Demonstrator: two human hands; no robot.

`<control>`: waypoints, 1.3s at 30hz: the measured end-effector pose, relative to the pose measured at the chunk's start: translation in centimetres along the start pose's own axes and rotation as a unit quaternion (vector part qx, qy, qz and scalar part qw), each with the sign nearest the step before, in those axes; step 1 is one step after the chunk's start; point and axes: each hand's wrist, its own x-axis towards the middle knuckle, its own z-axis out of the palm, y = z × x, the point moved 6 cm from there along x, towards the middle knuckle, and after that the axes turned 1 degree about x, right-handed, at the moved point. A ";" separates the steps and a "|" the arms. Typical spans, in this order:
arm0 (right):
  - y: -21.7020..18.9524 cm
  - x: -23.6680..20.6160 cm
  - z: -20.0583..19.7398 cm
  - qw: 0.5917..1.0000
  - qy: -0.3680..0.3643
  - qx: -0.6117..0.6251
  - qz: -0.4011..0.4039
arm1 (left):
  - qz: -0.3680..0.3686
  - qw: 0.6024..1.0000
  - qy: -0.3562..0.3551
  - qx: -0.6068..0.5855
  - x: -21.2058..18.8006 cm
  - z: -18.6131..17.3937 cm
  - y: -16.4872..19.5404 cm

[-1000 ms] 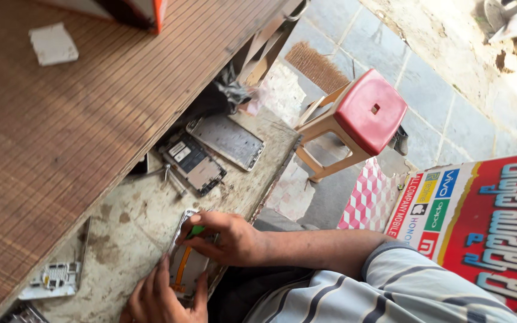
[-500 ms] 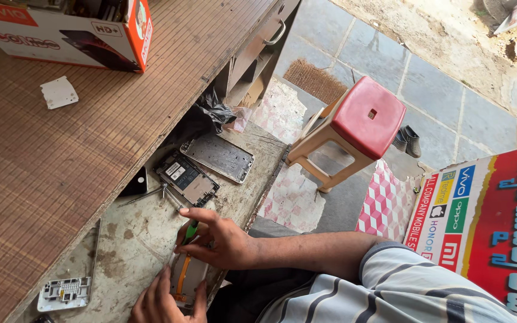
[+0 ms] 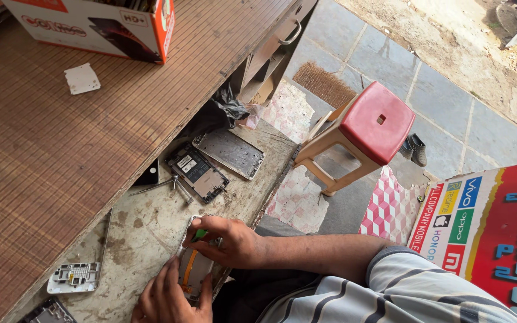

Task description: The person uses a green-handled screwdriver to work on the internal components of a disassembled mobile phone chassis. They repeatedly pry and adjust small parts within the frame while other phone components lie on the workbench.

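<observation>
Grey, stained lower shelf (image 3: 145, 230) carries the work. An opened phone (image 3: 194, 269) with its inner parts showing lies near the shelf's front edge. Left hand (image 3: 169, 296) is clamped on its lower end, fingers along the side. Right hand (image 3: 225, 239) is closed on a green-handled tool (image 3: 200, 234) — tip on the phone's upper part. Beyond, well apart: a second opened phone (image 3: 198, 173), a back cover (image 3: 230, 154), tweezers (image 3: 161, 185). Bare shelf lies between — the brown counter's (image 3: 43, 149) edge overhangs it.
</observation>
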 end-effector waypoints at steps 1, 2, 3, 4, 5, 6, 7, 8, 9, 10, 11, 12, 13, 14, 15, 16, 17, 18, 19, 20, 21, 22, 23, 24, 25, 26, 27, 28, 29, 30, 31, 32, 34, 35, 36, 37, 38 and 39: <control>-0.1 0.0 0.1 1.000 -0.004 -0.010 -0.007 | -0.011 1.000 -0.011 0.019 -0.1 -0.1 0.0; -0.1 0.0 0.1 1.000 -0.010 -0.005 -0.008 | -0.006 1.000 -0.006 0.010 0.0 -0.3 0.1; -0.2 -0.1 0.1 1.000 -0.015 0.000 -0.008 | -0.002 1.000 -0.001 0.000 0.1 -0.4 0.2; -0.2 0.0 0.1 1.000 -0.020 0.006 -0.008 | 0.003 1.000 0.004 -0.009 0.2 -0.6 0.3; -0.1 0.0 0.2 1.000 -0.026 0.007 0.000 | -0.001 1.000 -0.005 -0.003 0.3 -0.5 0.3; -0.1 0.0 0.2 0.999 -0.031 0.007 0.007 | -0.005 1.000 -0.014 0.003 0.4 -0.4 0.3; 0.0 0.0 0.3 0.999 -0.037 0.007 0.015 | -0.008 1.000 -0.023 0.009 0.5 -0.3 0.3; 0.1 0.0 0.3 0.999 -0.037 0.005 0.016 | -0.008 0.999 -0.040 0.020 0.5 -0.2 0.2; 0.1 0.1 0.4 0.999 -0.038 0.002 0.018 | -0.008 0.998 -0.057 0.031 0.5 -0.1 0.1; 0.2 0.1 0.4 0.999 -0.039 0.000 0.020 | -0.009 0.996 -0.074 0.042 0.5 0.0 0.1; 0.3 0.0 0.5 0.999 -0.041 0.000 0.020 | -0.004 0.997 -0.068 0.034 0.4 -0.1 0.1; 0.4 0.1 0.5 0.999 -0.042 -0.001 0.020 | 0.001 0.998 -0.062 0.025 0.5 -0.1 0.2; 0.5 0.1 0.6 0.999 -0.043 -0.002 0.020 | 0.007 0.998 -0.056 0.017 0.6 -0.2 0.2; 0.6 0.0 0.6 0.999 -0.044 0.002 0.021 | 0.006 0.998 -0.056 0.015 0.6 -0.3 0.2; 0.7 0.0 0.6 0.999 -0.044 0.006 0.022 | 0.004 0.998 -0.055 0.013 0.6 -0.3 0.3; 0.8 0.0 0.7 0.999 -0.044 0.011 0.023 | 0.003 0.998 -0.055 0.012 0.7 -0.3 0.3; 0.9 0.0 0.8 0.999 -0.042 0.011 0.025 | 0.004 0.999 -0.052 0.010 0.7 -0.4 0.4; 1.0 0.1 0.8 0.999 -0.040 0.011 0.026 | 0.006 0.999 -0.049 0.007 0.8 -0.5 0.5; 1.0 0.0 0.8 0.999 -0.038 0.011 0.028 | 0.007 0.999 -0.046 0.004 0.9 -0.5 0.6; 1.1 0.1 0.8 0.999 -0.040 0.016 0.029 | 0.011 0.999 -0.050 0.007 1.0 -0.6 0.6; 1.1 0.1 0.8 0.998 -0.043 0.022 0.029 | 0.015 0.998 -0.054 0.010 1.0 -0.7 0.7; 1.1 0.1 0.8 0.998 -0.046 0.028 0.030 | 0.019 0.998 -0.058 0.013 1.1 -0.7 0.7; 1.1 0.1 0.7 0.998 -0.049 0.027 0.028 | 0.016 0.998 -0.062 0.017 1.0 -0.8 0.7; 1.1 0.1 0.8 0.998 -0.051 0.028 0.027 | 0.014 0.997 -0.067 0.021 1.0 -0.8 0.5; 1.1 0.2 0.8 0.998 -0.054 0.028 0.025 | 0.011 0.997 -0.072 0.026 0.9 -0.8 0.5; 1.1 0.2 0.8 0.998 -0.052 0.030 0.030 | 0.013 0.997 -0.068 0.022 0.9 -0.8 0.4; 1.1 0.1 0.8 0.998 -0.048 0.032 0.036 | 0.016 0.998 -0.065 0.018 0.8 -0.8 0.5; 1.1 0.1 0.8 0.998 -0.044 0.033 0.042 | 0.021 0.998 -0.062 0.014 0.8 -0.7 0.6; 1.1 0.1 0.8 0.997 -0.044 0.034 0.044 | 0.017 0.999 -0.036 -0.005 0.8 -0.8 0.7; 1.1 0.1 0.8 0.997 -0.044 0.035 0.046 | 0.013 1.000 -0.011 -0.023 0.9 -0.9 0.8; 1.1 0.1 0.8 0.997 -0.043 0.036 0.048 | 0.009 0.999 0.014 -0.041 0.9 -1.0 0.9; 1.1 0.1 0.8 0.997 -0.043 0.039 0.049 | 0.017 0.999 0.003 -0.032 0.9 -1.0 0.9; 1.0 0.1 0.8 0.997 -0.045 0.047 0.051 | 0.029 0.999 -0.019 -0.011 0.8 -1.2 0.9; 1.0 0.1 0.8 0.996 -0.047 0.051 0.051 | 0.023 0.999 -0.040 0.011 0.9 -1.2 0.8; 1.0 0.2 0.9 0.996 -0.049 0.055 0.050 | 0.018 0.997 -0.061 0.033 0.9 -1.1 0.8; 1.0 0.2 0.9 0.996 -0.051 0.059 0.049 | 0.012 0.995 -0.081 0.055 1.0 -1.0 0.8; 1.0 0.2 0.9 0.996 -0.054 0.056 0.048 | 0.008 0.995 -0.082 0.060 1.1 -1.1 0.9; 1.1 0.2 0.9 0.996 -0.058 0.053 0.046 | 0.004 0.995 -0.082 0.064 1.1 -1.1 1.1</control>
